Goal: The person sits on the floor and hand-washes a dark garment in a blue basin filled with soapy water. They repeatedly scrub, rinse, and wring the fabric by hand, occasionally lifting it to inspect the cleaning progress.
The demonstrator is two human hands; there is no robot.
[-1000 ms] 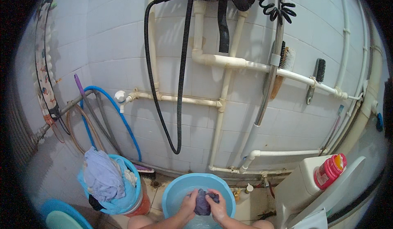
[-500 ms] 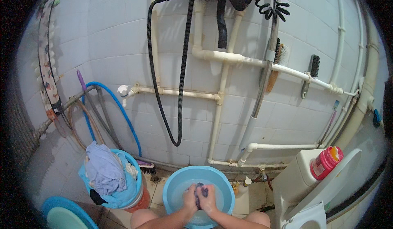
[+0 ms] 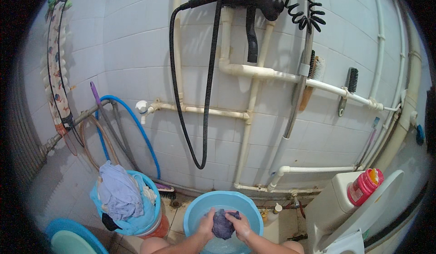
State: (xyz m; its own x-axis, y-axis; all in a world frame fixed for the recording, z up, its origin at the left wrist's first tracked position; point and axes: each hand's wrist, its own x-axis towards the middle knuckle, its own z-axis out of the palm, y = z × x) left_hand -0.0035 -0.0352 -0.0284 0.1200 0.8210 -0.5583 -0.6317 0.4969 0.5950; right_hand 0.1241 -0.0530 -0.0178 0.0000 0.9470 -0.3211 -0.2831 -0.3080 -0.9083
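A wet, dark purple-grey cloth (image 3: 223, 225) is bunched between my hands over the light-blue basin (image 3: 196, 208). My left hand (image 3: 206, 224) is closed on its left edge, while my right hand (image 3: 242, 226) grips the other side, with a fold of it near the fingertips. Whitish water (image 3: 247, 217) shows in the basin around the cloth. What kind of garment or cloth it is cannot be made out.
Left of the basin stands a bucket (image 3: 160, 208) heaped with clothes (image 3: 119, 192); stacked basins (image 3: 72, 245) sit nearer. A pump bottle (image 3: 274, 212) is right of the basin, beside a toilet (image 3: 329, 199) with a red container (image 3: 362, 191) on its tank. A black hose (image 3: 172, 72) hangs ahead.
The cloth, earlier squeezed small between my close-held hands, is now more spread out. My hands have moved apart. The whole view has shifted slightly, with things appearing lower.
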